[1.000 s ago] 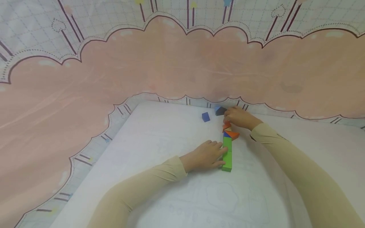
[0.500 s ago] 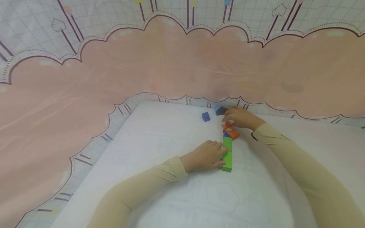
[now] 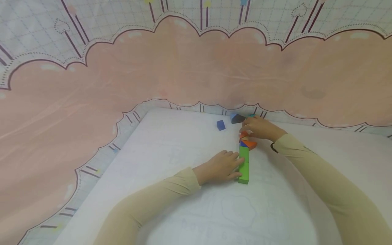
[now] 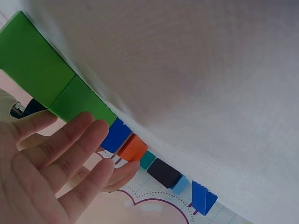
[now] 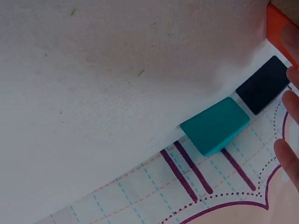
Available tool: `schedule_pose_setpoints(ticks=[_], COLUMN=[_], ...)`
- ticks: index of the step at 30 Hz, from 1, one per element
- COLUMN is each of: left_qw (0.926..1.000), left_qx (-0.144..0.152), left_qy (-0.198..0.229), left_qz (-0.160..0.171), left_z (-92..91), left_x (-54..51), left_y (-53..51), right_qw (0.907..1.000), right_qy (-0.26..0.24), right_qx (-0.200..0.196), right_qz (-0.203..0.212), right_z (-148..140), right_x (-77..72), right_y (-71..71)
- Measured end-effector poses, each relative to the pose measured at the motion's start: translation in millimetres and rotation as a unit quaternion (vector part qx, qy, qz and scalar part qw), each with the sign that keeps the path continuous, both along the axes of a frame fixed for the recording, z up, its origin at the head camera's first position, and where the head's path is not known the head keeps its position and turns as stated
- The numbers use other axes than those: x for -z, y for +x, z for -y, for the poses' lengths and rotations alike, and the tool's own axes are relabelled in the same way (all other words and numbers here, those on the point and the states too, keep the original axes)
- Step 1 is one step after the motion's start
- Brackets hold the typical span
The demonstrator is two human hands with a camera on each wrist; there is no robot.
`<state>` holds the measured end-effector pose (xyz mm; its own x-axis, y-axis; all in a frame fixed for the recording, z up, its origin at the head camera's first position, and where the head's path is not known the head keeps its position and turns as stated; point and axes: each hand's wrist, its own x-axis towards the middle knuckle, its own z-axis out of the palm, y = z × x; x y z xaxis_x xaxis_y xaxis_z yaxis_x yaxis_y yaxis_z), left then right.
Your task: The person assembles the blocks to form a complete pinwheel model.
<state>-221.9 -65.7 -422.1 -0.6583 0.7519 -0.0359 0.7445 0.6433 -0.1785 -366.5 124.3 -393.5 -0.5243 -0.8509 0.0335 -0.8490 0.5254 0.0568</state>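
Fingers spread, my left hand (image 3: 220, 167) lies against the left side of two green blocks (image 3: 244, 165) set end to end. Beyond them the row goes on with a blue triangular block (image 3: 243, 144), an orange triangle (image 3: 251, 145) jutting right, a small wood-coloured piece (image 3: 245, 138) and another orange block (image 3: 243, 134). At that far end my right hand (image 3: 259, 128) pinches the orange block between thumb and index finger, which partly hide it. In the right wrist view its other fingers (image 5: 286, 147) are spread apart.
Behind the row stand a dark block (image 3: 238, 118) with light blue on its left, and a teal block (image 5: 217, 125) near the table's back edge. A loose blue block (image 3: 221, 125) lies left of them. A patterned pink cloth (image 3: 183, 68) hangs behind the white table (image 3: 171, 136).
My right hand has shifted slightly to the right and lower, and the teal block now shows behind it. My left hand stays where it was against the green blocks.
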Motion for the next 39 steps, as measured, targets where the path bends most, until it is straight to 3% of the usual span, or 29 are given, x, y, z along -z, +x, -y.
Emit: schedule_pose_setpoints(ticks=[39], left_qw=[0.9999], left_qx=[-0.002], left_qy=[0.001], left_qz=[0.011], left_z=[-0.2], left_x=[1.2], left_y=[-2.0], right_qw=[0.9999], right_qy=[0.004], right_qx=[0.002], right_qz=[0.01], right_z=[1.0], right_x=[4.5], right_y=[-1.4])
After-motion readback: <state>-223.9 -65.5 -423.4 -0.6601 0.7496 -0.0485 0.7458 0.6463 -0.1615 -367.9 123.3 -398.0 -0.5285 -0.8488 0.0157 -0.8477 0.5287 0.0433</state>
